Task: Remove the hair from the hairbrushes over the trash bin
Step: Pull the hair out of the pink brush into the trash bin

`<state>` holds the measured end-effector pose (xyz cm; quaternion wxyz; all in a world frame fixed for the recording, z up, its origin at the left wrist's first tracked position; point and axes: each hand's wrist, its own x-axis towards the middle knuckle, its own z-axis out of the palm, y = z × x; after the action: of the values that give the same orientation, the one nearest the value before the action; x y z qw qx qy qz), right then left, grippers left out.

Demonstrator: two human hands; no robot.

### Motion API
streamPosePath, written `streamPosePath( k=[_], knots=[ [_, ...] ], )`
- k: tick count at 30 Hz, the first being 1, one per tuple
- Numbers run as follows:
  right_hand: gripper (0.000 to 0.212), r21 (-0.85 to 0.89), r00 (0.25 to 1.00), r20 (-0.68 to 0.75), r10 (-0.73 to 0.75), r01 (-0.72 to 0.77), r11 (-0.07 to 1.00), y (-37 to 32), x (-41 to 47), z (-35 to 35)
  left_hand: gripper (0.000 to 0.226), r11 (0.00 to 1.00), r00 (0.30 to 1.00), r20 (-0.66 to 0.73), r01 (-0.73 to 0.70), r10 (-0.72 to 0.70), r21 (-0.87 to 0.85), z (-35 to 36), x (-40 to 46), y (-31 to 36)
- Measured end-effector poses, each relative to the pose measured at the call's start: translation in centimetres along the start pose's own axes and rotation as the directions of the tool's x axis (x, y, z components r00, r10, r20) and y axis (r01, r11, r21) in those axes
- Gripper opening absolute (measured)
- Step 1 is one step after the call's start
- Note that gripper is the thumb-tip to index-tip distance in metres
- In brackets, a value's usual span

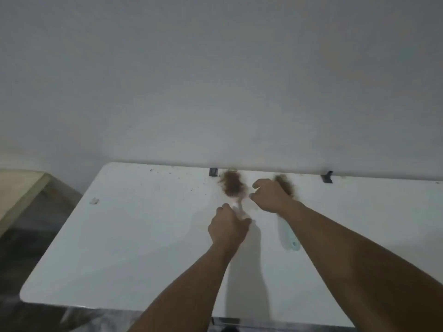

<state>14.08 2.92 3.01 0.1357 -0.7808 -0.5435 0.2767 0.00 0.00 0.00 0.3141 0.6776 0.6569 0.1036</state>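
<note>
Two hairbrushes lie on a white table [134,236] near the wall. The left brush [233,188] has a pale handle and a head covered in brown hair. My left hand [227,230] is closed around its handle. The right brush [287,238] has a light green handle, and brown hair [286,185] shows on its head. My right hand [271,195] rests over that head with fingers spread, hiding most of it. The picture is blurred by motion. No trash bin is in view.
A plain white wall [215,80] rises right behind the table. Two dark brackets [212,172] sit at the table's far edge. A scrap of paper [94,200] lies at the left. A wooden surface [16,188] stands at the far left, over dark floor.
</note>
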Motion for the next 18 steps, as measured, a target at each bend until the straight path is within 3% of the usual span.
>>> streamPosePath(
  k=[5,9,11,15,18],
  knots=[
    [0.040,0.219,0.997,-0.016,0.075,-0.069,0.973,-1.9,1.9,1.3,0.032,1.000,1.000,-0.018,0.006,-0.006,-0.005,0.2,1.6,-0.1],
    [0.025,0.295,0.990,-0.092,0.110,-0.078,0.952,-2.0,2.4,2.3,0.019,0.998,1.000,0.012,0.020,-0.020,-0.059,0.5,2.6,-0.5],
    [0.011,0.381,0.982,-0.114,0.151,-0.097,0.920,-1.5,2.7,2.6,0.017,0.993,0.999,0.016,0.033,-0.032,-0.116,0.7,2.9,-0.7],
    [0.029,0.495,0.968,-0.140,0.206,-0.112,0.862,-1.1,2.2,2.3,0.018,0.963,0.999,0.020,0.034,-0.030,-0.266,0.5,2.8,-0.8],
    [0.017,0.535,0.958,-0.166,0.234,-0.112,0.838,-0.8,0.8,1.7,0.021,0.907,0.997,0.076,0.057,-0.028,-0.416,0.2,2.7,-0.8]
  ],
)
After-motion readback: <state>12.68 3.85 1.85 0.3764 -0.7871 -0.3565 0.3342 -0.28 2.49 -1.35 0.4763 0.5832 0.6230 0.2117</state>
